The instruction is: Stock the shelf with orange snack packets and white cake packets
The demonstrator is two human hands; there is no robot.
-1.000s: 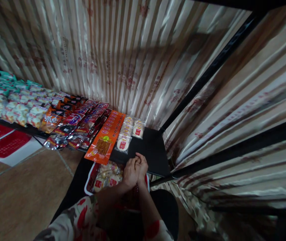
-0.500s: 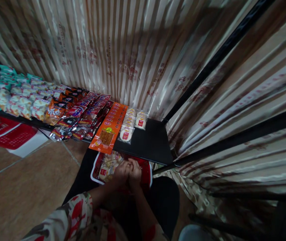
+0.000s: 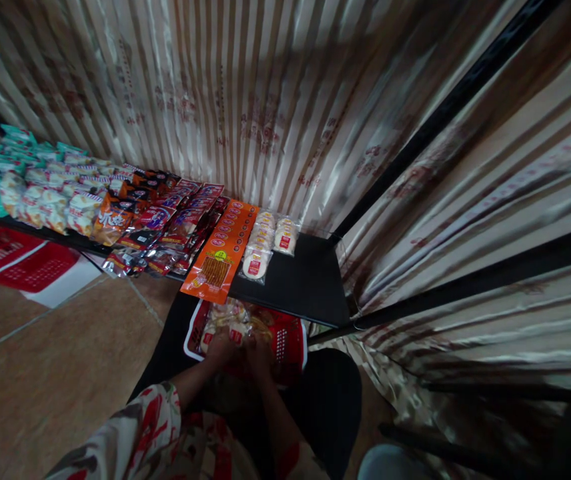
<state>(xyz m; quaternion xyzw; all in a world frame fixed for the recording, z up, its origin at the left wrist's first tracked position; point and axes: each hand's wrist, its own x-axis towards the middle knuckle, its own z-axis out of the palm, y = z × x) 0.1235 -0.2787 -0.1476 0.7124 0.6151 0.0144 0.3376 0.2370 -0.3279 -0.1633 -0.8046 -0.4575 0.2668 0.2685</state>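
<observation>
Both my hands are down in a red basket [image 3: 290, 341] resting on my lap, below the shelf's front edge. My left hand [image 3: 219, 348] lies against a clear packet of round cakes with a red label [image 3: 233, 331], and its fingers look curled on it. Close beside it, my right hand [image 3: 258, 352] is over the basket's middle, its fingers lost in shadow. More cake packets [image 3: 215, 319] fill the basket's left end. On the black shelf [image 3: 310, 290] above lie two rows of the same cake packets [image 3: 258, 257].
A long orange snack packet [image 3: 219, 257] lies left of the cake rows. Further left, dark red packets [image 3: 175, 220] and pale and teal bags [image 3: 25, 190] cover the shelf. Striped curtains hang behind and to the right. A black frame post [image 3: 445, 113] rises at the corner.
My hands have dropped from the shelf's front edge back into the red basket. The view has shifted slightly down and left.
</observation>
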